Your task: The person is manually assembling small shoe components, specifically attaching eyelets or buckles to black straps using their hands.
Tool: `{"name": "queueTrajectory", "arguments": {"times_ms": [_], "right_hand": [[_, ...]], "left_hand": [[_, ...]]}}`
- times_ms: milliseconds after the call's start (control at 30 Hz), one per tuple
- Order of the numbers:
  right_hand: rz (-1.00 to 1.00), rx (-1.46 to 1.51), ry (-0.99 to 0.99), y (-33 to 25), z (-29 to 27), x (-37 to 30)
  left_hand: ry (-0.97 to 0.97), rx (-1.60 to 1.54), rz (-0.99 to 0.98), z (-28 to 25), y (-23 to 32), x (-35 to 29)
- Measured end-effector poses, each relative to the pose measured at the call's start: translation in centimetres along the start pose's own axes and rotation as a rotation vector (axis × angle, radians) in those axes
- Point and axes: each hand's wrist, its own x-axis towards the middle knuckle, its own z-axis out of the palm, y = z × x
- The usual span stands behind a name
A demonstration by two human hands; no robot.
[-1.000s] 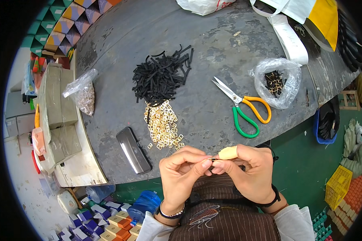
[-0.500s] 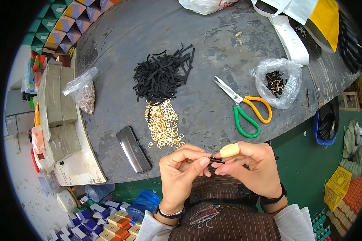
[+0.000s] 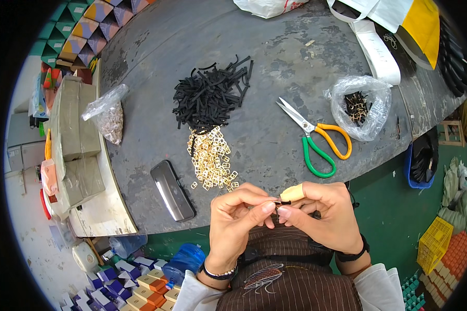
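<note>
My left hand point(image 3: 238, 220) and my right hand point(image 3: 321, 215) meet just in front of the table's near edge. Between their fingertips is a short black strip point(image 3: 285, 202) with a bit of gold-coloured metal, probably a buckle, mostly covered by the fingers. Both hands pinch it. A yellow wrap point(image 3: 292, 193) covers my right index finger. Beyond my left hand lies a pile of small gold buckles point(image 3: 210, 160), and behind it a heap of black strips point(image 3: 210, 98). Scissors point(image 3: 316, 137) with one green and one orange handle lie partly spread, beyond my right hand.
A phone point(image 3: 172, 192) lies near the table's front edge at left. Farther left is a tied plastic bag point(image 3: 111, 122) of small pieces. At right stands an opened clear bag point(image 3: 376, 116) holding black-and-gold pieces. A white paper strip point(image 3: 376, 54) and a white-yellow bag point(image 3: 417, 26) are behind.
My fingertips have drawn closer together around the strip, and my right thumb now presses over it. The strip shows less. Things on the table stay in place.
</note>
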Motion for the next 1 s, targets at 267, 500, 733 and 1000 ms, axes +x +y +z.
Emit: {"name": "queueTrajectory", "arguments": {"times_ms": [267, 500, 733, 1000], "right_hand": [[0.125, 0.260, -0.064, 0.6, -0.5, 0.2], [0.023, 0.204, 0.032, 1.1, -0.2, 0.2], [-0.032, 0.116, 0.088, 1.1, 0.4, 0.2], [0.013, -0.165, 0.052, -0.1, 0.5, 0.1]], "left_hand": [[-0.043, 0.009, -0.015, -0.1, 0.1, 0.0], [-0.088, 0.037, 0.037, 0.3, 0.2, -0.3], [-0.020, 0.168, 0.085, 0.7, 0.2, -0.4], [0.086, 0.420, 0.118, 1.0, 0.9, -0.4]]}}
